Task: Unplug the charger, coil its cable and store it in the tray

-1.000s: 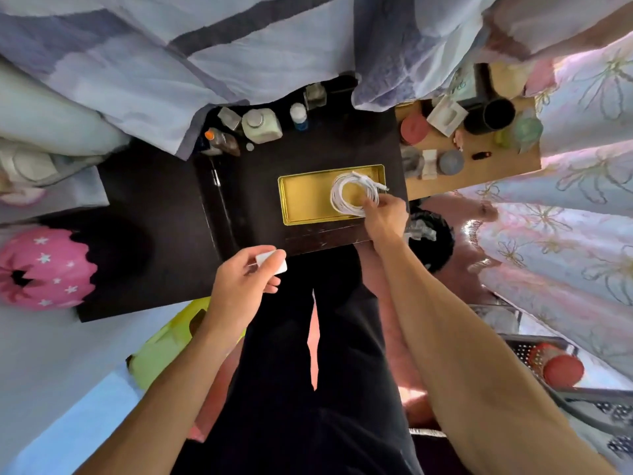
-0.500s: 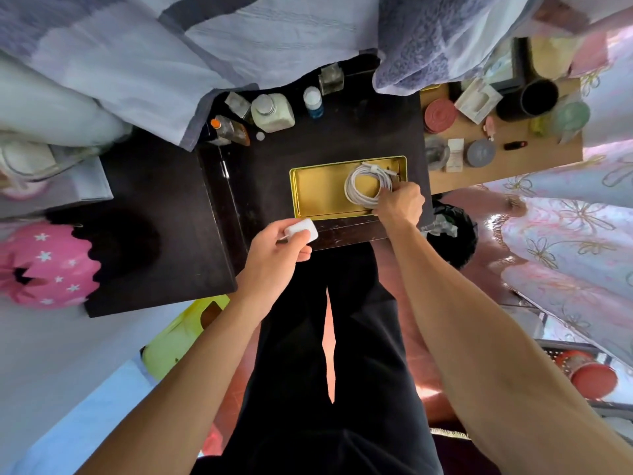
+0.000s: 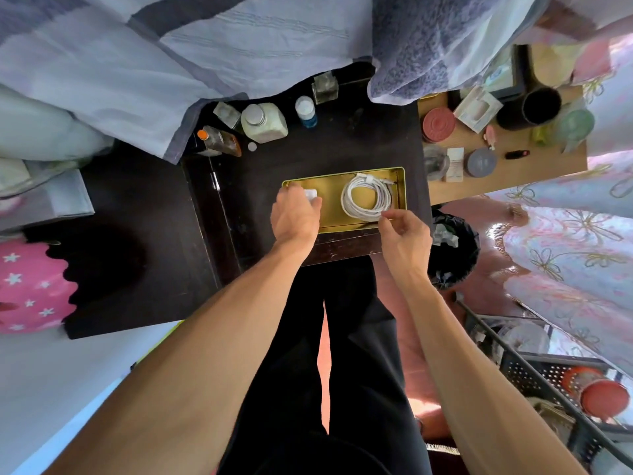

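Here, frame centre: a dark table (image 3: pixel 342 145) seen from above, gold tray (image 3: pixel 330 200) near its lower edge.
Far left: pink star-dotted object (image 3: pixel 30 286) at the left edge, below the table's left wing.
Upper left: pale blue cloth (image 3: pixel 171 56) hanging over the table's back edge.
Bottles: a small cluster (image 3: pixel 263 123) at the table's upper edge, just under the cloth; one with an orange cap, one with a blue base.
Left hand (image 3: pixel 296 217): over the tray's left end, back of hand to camera, fingers curled down around the charger (image 3: pixel 311 193).
Charger: white block, only a corner showing past the fingertips; sits at the tray's left end, whether touching the tray floor I cannot tell.
Tray: rectangular, long side across the frame, flat on the table.
Cable (image 3: pixel 366 197): white, coiled in a loose ring, lying in the tray's right half, its plug ends at the top of the ring near the tray's far wall.
Right hand (image 3: pixel 406 234): just below and right of the coil, at the tray's near-right corner, thumb and fingers loosely parted, holding nothing; fingertips just beside the coil, contact unclear.
Lower centre: person's black trousers (image 3: pixel 325 371) between the two bare forearms.
Right of table: black bin (image 3: pixel 452 248), then a wooden shelf (image 3: pixel 513 166) in the upper right with tins, a dark cup and small jars.
Far right: floral curtain (image 3: pixel 565 241).
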